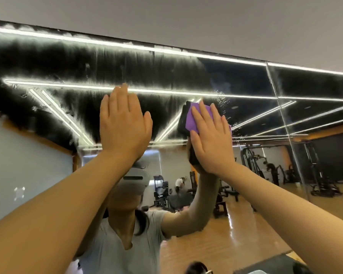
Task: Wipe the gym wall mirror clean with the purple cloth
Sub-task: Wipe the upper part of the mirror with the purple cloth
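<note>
The purple cloth point(188, 118), folded into a pad, lies flat against the gym wall mirror point(246, 80), trapped under the right hand point(210, 139). That hand is spread, its fingers straight and pointing up and a little left, the palm pressing the cloth to the glass; a purple corner shows past the fingertips and along the thumb side. Just right of that hand, small droplets point(221, 99) speckle the glass. Left of it and at about the same height, the left hand point(124, 125) is also laid flat on the mirror, fingers straight and close together, holding nothing. Above and to the left of both hands the glass carries a hazy, streaked film point(87, 64) that blurs the reflected ceiling light strips point(166, 91). Right of the right hand a vertical seam point(281, 107) divides the mirror panels, and below it the glass reflects gym machines point(253, 161) on a wooden floor point(236, 230).
</note>
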Motion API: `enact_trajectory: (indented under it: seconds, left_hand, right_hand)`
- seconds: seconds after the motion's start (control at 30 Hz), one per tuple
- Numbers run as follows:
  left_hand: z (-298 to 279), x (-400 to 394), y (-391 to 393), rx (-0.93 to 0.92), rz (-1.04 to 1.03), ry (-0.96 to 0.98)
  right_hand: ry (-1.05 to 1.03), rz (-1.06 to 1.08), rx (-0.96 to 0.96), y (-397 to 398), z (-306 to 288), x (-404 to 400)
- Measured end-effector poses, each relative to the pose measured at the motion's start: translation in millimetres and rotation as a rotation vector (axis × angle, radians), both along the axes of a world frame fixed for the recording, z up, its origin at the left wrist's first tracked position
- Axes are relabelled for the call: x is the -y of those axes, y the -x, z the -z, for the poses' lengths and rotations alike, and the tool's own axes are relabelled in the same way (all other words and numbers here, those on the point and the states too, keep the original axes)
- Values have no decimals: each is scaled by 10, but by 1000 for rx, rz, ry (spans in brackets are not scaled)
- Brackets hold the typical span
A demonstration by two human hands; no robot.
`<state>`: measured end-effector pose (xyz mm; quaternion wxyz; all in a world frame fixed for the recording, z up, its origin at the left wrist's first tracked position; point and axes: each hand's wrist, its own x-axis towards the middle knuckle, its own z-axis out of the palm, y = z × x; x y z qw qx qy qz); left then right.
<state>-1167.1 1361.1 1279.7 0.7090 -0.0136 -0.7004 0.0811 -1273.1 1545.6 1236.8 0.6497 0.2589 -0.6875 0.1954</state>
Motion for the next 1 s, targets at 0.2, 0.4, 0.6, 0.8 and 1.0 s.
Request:
enact_trajectory:
  seconds: [0.2, 0.4, 0.6, 0.8, 1.0]
  left_hand:
    - [-31, -434, 285, 0, 0, 176]
    - [-127, -734, 560, 5, -18, 160]
    - [-115, -740, 597, -68, -9, 168]
    - [-122, -741, 613, -84, -20, 174]
    - [-124, -751, 591, -53, -16, 165]
  right_hand:
    - [79, -21, 15, 76, -529, -178]
    - [75, 0, 3, 234, -1323, -416]
    - [83, -9, 20, 263, -1792, -492]
    - [21, -28, -25, 266, -1256, -552]
    - [-46, -40, -61, 380, -222, -653]
